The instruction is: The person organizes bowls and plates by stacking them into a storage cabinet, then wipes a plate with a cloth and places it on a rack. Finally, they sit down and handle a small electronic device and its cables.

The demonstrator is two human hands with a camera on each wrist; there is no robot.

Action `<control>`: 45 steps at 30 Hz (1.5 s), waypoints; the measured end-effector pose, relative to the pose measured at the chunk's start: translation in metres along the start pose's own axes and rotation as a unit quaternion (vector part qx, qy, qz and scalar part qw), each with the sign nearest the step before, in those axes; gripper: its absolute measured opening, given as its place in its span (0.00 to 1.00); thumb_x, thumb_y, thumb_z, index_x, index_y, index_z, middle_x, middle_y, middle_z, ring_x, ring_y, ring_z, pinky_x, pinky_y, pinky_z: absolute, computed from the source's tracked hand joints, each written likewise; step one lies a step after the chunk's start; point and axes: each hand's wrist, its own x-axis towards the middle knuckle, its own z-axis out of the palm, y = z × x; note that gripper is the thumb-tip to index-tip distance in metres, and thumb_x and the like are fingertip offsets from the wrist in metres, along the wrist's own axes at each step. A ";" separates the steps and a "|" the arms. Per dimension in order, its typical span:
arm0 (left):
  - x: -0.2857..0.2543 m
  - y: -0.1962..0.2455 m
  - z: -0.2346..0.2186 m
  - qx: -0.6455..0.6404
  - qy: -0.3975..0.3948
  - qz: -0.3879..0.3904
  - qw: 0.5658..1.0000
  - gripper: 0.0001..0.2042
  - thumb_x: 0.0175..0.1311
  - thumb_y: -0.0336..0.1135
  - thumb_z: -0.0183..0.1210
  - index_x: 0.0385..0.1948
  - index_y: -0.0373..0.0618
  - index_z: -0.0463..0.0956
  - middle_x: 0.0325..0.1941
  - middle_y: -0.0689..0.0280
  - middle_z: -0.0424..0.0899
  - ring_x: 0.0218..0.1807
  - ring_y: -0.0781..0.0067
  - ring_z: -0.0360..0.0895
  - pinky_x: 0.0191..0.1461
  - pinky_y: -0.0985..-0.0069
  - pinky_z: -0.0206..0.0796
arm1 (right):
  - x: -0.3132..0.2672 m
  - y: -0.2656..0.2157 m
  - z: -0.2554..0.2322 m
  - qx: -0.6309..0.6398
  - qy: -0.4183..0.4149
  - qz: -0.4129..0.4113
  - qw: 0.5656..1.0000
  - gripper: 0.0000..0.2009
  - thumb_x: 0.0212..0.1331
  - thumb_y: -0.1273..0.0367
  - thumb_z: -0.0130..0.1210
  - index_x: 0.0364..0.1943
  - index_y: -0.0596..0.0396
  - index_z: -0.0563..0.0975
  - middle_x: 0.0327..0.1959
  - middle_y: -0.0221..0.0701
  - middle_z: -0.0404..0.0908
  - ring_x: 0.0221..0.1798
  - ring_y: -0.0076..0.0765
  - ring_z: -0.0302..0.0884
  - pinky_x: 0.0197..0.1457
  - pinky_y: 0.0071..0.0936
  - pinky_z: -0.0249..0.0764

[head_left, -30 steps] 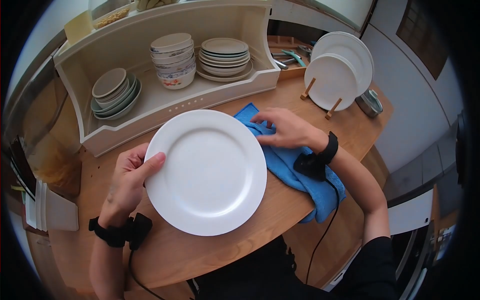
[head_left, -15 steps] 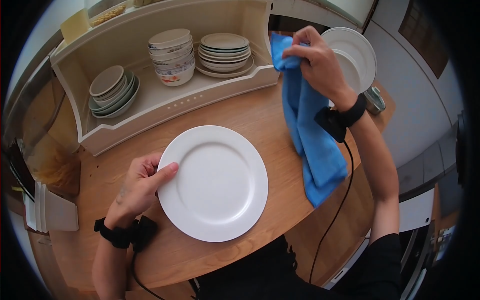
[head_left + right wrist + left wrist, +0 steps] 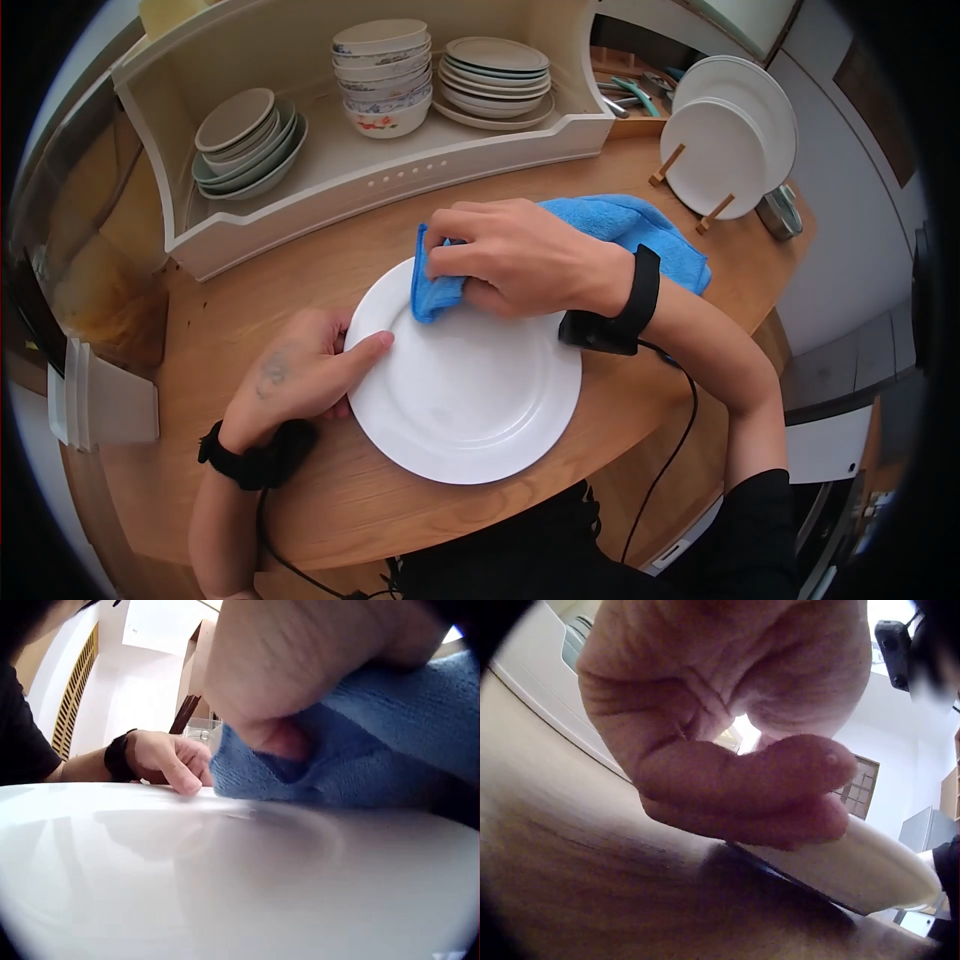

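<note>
A white plate (image 3: pixel 470 400) is held over the wooden table by my left hand (image 3: pixel 310 365), thumb on top of the rim and fingers curled beneath. In the left wrist view the underside of the plate (image 3: pixel 862 866) shows beyond the curled fingers, tilted close over the wood. My right hand (image 3: pixel 520 255) grips a blue cloth (image 3: pixel 432 290) and presses its bunched end to the far part of the plate. The rest of the cloth trails behind the wrist onto the table. In the right wrist view the cloth (image 3: pixel 360 742) lies against the plate's glossy face.
A cream rack (image 3: pixel 400 180) at the back holds stacked bowls (image 3: pixel 385 85) and small plates (image 3: pixel 495 80). At the right, two white plates (image 3: pixel 715 150) stand upright in a wooden holder, beside a lidded container (image 3: pixel 780 212). White plastic bins (image 3: pixel 110 395) sit at the left edge.
The right hand picked up the blue cloth, lifted it to the right, then brought it down onto the plate. The left hand keeps its grip, with the plate a little further right in view.
</note>
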 end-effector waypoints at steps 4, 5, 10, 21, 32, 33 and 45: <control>0.006 -0.012 0.000 0.007 -0.012 -0.002 1.000 0.20 0.71 0.48 0.59 0.40 0.34 0.81 0.20 0.67 0.81 0.16 0.82 0.75 0.18 0.82 0.65 | 0.011 -0.004 0.006 0.026 -0.032 -0.009 0.999 0.09 0.48 0.72 0.63 0.36 0.52 0.81 0.46 0.37 0.76 0.51 0.46 0.75 0.53 0.39 0.75; 0.008 -0.015 -0.001 0.022 -0.011 0.013 1.000 0.21 0.71 0.49 0.59 0.40 0.34 0.81 0.20 0.67 0.81 0.16 0.81 0.75 0.18 0.81 0.65 | 0.012 -0.005 0.006 0.029 -0.030 -0.021 0.999 0.08 0.49 0.70 0.64 0.36 0.52 0.82 0.47 0.37 0.76 0.52 0.47 0.74 0.54 0.38 0.74; 0.011 -0.021 -0.001 0.059 -0.012 0.026 0.998 0.22 0.69 0.50 0.59 0.39 0.33 0.81 0.21 0.66 0.81 0.16 0.79 0.76 0.20 0.79 0.66 | 0.011 0.004 0.010 0.109 -0.067 -0.015 0.992 0.08 0.53 0.71 0.66 0.38 0.52 0.85 0.49 0.38 0.76 0.53 0.47 0.73 0.57 0.38 0.73; 0.012 -0.018 0.002 0.163 0.101 0.079 0.978 0.24 0.59 0.52 0.66 0.28 0.33 0.81 0.19 0.56 0.80 0.22 0.63 0.76 0.29 0.68 0.66 | 0.001 0.016 -0.013 0.117 -0.140 0.029 0.983 0.14 0.48 0.79 0.62 0.41 0.52 0.83 0.39 0.34 0.81 0.46 0.44 0.78 0.49 0.37 0.76; 0.010 -0.017 0.010 0.211 0.135 0.107 0.962 0.27 0.53 0.54 0.71 0.32 0.32 0.80 0.22 0.49 0.81 0.26 0.48 0.80 0.33 0.62 0.69 | 0.045 0.027 0.002 0.189 -0.071 -0.078 0.976 0.09 0.45 0.78 0.66 0.33 0.51 0.86 0.38 0.31 0.76 0.43 0.40 0.77 0.44 0.32 0.75; 0.010 -0.016 0.010 0.196 0.122 0.091 0.969 0.27 0.52 0.55 0.71 0.32 0.32 0.80 0.23 0.49 0.81 0.26 0.47 0.80 0.33 0.61 0.70 | 0.043 0.027 0.006 0.191 -0.072 -0.076 0.976 0.09 0.45 0.78 0.66 0.33 0.51 0.86 0.38 0.31 0.76 0.43 0.40 0.77 0.44 0.32 0.75; 0.010 -0.017 0.014 0.220 0.140 0.086 0.962 0.27 0.56 0.56 0.69 0.29 0.33 0.79 0.19 0.50 0.79 0.23 0.49 0.79 0.31 0.62 0.69 | -0.007 0.022 -0.015 0.164 -0.150 0.106 0.969 0.12 0.52 0.72 0.68 0.42 0.45 0.89 0.38 0.31 0.74 0.41 0.39 0.74 0.45 0.31 0.73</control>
